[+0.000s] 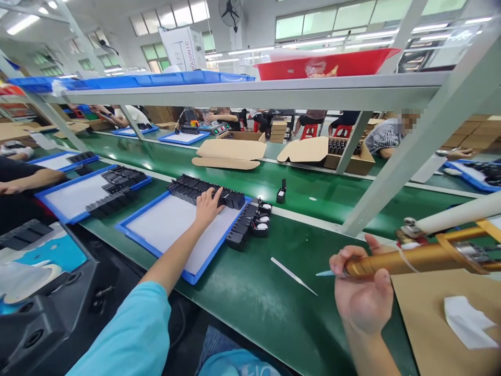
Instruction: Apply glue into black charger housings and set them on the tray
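My left hand reaches over a blue-rimmed white tray, its fingers spread on a row of black parts along the tray's far edge. Whether it grips one of them cannot be made out. On the right, my right hand is palm up, with fingers curled round the front of a gold cylindrical tool that has a pale blue tip. More black parts stand at the tray's right corner, some with white round faces. A thin white strip lies on the green bench between my hands.
One black part stands alone on the green belt. A slanted frame post rises at right, under a shelf. Cardboard lies front right. Another tray and a person's arm are at left.
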The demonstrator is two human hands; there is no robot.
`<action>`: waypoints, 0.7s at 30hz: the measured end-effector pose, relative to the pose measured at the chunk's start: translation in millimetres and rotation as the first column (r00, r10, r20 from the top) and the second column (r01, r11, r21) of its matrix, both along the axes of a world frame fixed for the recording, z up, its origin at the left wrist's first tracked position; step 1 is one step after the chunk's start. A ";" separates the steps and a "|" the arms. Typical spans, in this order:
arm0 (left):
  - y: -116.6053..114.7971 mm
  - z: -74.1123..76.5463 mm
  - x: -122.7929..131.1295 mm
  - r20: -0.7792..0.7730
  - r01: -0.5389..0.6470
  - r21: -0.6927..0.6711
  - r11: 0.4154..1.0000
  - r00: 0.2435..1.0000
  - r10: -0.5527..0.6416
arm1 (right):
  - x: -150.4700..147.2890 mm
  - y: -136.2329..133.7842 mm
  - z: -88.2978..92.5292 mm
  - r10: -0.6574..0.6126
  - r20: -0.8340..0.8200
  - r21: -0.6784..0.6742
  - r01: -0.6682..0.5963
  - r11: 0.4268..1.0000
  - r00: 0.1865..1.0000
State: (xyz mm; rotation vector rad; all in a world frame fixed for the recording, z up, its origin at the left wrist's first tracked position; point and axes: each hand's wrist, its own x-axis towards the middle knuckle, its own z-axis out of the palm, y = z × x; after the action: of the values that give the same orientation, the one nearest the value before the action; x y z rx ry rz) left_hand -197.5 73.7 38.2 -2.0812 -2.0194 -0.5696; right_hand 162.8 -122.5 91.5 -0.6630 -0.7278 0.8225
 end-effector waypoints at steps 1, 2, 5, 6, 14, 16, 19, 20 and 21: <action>1.7 4.1 2.7 0.008 -0.004 0.023 1.000 1.000 0.004 | 0.2 0.0 -0.1 0.007 -0.004 -0.001 -0.007 1.000 1.000; 5.7 9.6 7.9 0.029 0.004 0.048 0.999 1.000 -0.005 | 0.5 0.1 -0.2 0.016 -0.006 -0.005 -0.016 1.000 1.000; 31.9 29.4 42.9 0.157 0.141 0.014 0.990 0.977 -0.141 | 1.2 0.4 -0.3 0.024 -0.004 -0.015 -0.024 1.000 1.000; 44.3 34.8 60.6 0.202 0.214 -0.042 0.976 0.958 -0.202 | 1.3 0.5 -0.4 0.020 -0.001 -0.013 -0.020 1.000 1.000; 108.5 38.5 189.8 0.287 0.327 -0.340 0.881 0.929 -0.234 | -0.3 0.3 0.1 0.010 0.003 0.019 -0.010 1.000 1.000; 106.4 43.1 198.6 0.285 0.326 -0.328 0.887 0.929 -0.236 | -0.3 0.5 0.2 0.014 -0.001 0.030 -0.014 0.999 1.000; 95.2 60.3 196.9 0.268 0.330 -0.305 0.893 0.930 -0.252 | 0.1 1.1 0.1 0.030 -0.012 0.046 -0.029 0.999 0.999; 87.9 67.2 193.7 0.262 0.335 -0.307 0.891 0.930 -0.259 | 0.2 1.1 0.2 0.032 -0.017 0.051 -0.031 0.998 0.999; 77.8 73.4 189.4 0.258 0.343 -0.313 0.886 0.928 -0.268 | 0.2 1.2 0.3 0.034 -0.020 0.054 -0.033 0.998 0.999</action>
State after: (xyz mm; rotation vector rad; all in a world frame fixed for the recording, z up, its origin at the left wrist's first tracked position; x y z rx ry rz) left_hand -8.1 151.6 111.6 -2.6953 -2.0347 -0.5210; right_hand 163.0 -121.4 91.8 -0.5945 -0.7414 0.8365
